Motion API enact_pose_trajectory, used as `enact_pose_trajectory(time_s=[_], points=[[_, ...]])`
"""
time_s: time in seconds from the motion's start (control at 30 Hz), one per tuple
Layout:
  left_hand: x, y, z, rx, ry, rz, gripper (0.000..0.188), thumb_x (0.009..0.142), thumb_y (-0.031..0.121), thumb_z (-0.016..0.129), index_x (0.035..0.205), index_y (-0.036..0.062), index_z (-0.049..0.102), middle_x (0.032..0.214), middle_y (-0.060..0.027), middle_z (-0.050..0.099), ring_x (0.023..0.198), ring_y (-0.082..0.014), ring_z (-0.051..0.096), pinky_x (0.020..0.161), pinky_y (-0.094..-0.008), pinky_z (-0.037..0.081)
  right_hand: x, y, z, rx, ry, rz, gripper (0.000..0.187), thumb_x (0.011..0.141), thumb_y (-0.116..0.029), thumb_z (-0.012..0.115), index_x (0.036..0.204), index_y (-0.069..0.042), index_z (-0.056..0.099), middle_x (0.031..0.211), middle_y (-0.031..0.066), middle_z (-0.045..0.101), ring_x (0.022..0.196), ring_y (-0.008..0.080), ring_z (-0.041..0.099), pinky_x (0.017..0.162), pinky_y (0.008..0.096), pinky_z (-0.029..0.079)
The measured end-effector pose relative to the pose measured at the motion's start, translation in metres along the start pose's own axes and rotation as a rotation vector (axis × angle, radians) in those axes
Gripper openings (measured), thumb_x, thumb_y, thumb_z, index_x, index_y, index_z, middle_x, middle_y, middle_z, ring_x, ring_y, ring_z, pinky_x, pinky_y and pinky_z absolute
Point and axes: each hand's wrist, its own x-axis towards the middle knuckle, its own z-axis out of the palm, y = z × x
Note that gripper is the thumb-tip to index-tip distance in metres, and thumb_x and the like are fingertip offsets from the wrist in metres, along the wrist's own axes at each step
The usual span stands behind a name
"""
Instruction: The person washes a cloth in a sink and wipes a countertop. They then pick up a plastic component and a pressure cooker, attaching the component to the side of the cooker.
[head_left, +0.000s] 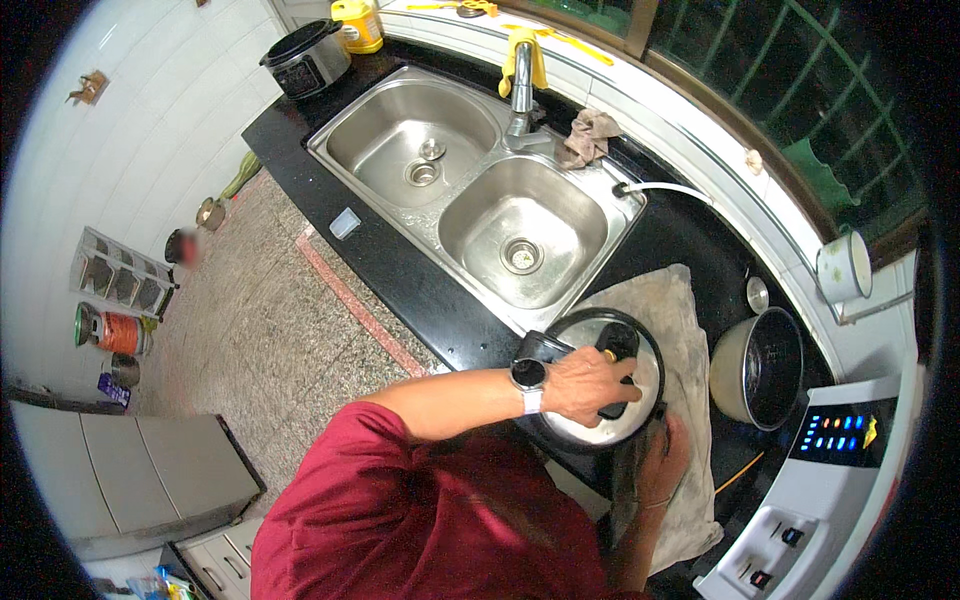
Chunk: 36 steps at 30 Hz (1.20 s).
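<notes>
A round pot with a pale lid (650,365) and a thick black rim stands at the counter's near edge, partly on a grey stained cloth (690,345). My left hand (585,385), with a watch on the wrist, reaches over the lid. Its fingers are closed around the black handle (622,340) on top. Beside the rim, my right hand (668,458) has its fingers curled at a dark side grip, partly hidden. A black side handle (540,347) juts out on the pot's other side.
Beyond the pot lies a steel double sink (450,200) with a faucet (522,90). To the right are a deep inner pot (757,370) and a white appliance with a lit panel (845,432). A rice cooker (305,65) stands far left; a small clear dish (344,223) sits on the counter.
</notes>
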Motion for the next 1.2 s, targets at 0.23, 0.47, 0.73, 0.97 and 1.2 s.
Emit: enact_pose_trajectory(time_s=[0.23,0.47,0.73,0.97,1.2], points=[[0.019,-0.003,0.025,-0.044,-0.041,0.030,0.052,0.060,0.023,0.076,0.112,0.0180,0.068,0.102,-0.0144,0.056,0.080,-0.0355,0.064,0.064,-0.0478,0.051,0.006,0.004,-0.002,0.087,-0.004,0.039,0.024,0.097,-0.001,0.053,0.118,0.003,0.063,0.120,0.0183,0.065,0.109,0.0309,0.063,0.097,0.0383,0.049],[0.018,-0.004,0.030,-0.038,-0.024,0.026,0.062,0.061,0.025,0.079,0.121,0.0175,0.065,0.110,-0.0171,0.055,0.084,-0.0364,0.064,0.065,-0.0470,0.052,0.038,-0.024,-0.010,0.185,0.024,-0.040,0.020,0.099,0.000,0.052,0.115,0.005,0.063,0.115,0.0160,0.065,0.105,0.0261,0.064,0.091,0.0336,0.050],[-0.020,-0.013,0.031,-0.377,0.117,0.031,0.097,0.063,0.043,0.084,0.140,-0.0023,0.046,0.131,-0.0260,0.049,0.120,-0.0428,0.051,0.101,-0.0480,0.044,0.066,-0.110,0.019,0.374,-0.015,-0.150,0.021,0.098,-0.001,0.052,0.115,0.007,0.062,0.116,0.0185,0.063,0.104,0.0263,0.063,0.093,0.0341,0.050],[-0.143,-0.064,-0.029,-0.285,0.283,0.080,0.064,0.077,0.027,0.077,0.128,-0.0014,0.053,0.126,-0.0217,0.051,0.118,-0.0396,0.051,0.102,-0.0465,0.041,0.079,-0.214,0.093,0.484,-0.216,-0.163,0.021,0.096,0.000,0.055,0.115,0.004,0.064,0.102,0.0160,0.068,0.085,0.0227,0.068,0.080,0.0332,0.054],[-0.396,-0.083,-0.114,-0.186,0.306,-0.553,0.042,0.093,0.027,0.066,0.125,0.0011,0.060,0.118,-0.0194,0.061,0.112,-0.0366,0.059,0.096,-0.0443,0.049,0.073,-0.313,0.233,0.441,-0.549,-0.221,0.032,0.095,-0.015,0.064,0.121,0.002,0.063,0.083,0.0094,0.065,0.069,0.0177,0.066,0.068,0.0323,0.053]])
